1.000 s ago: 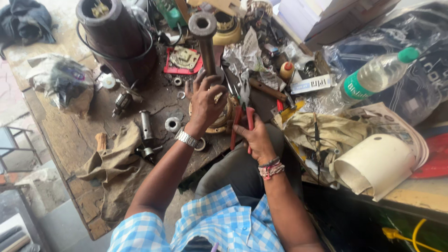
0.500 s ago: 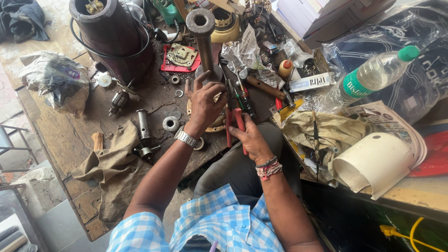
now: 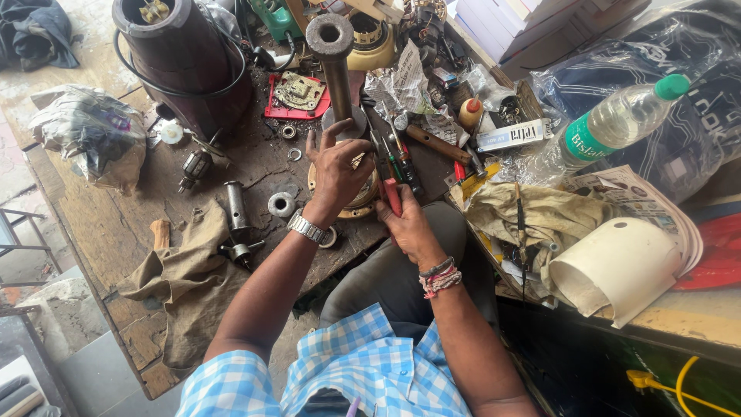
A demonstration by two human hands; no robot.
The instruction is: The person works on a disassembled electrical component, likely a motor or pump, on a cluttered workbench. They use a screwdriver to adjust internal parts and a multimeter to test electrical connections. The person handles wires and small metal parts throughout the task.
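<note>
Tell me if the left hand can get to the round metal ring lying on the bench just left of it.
Probably yes. The left hand rests on the brass-coloured base of the upright metal shaft, and the metal ring lies on bare wooden bench close beside the wrist, with nothing between them.

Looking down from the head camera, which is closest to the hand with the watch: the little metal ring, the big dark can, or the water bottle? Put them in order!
From the left hand:
1. The metal ring, on the bench just to its left.
2. The big dark can, farther off at upper left.
3. The water bottle, lying far over on the right.
</note>
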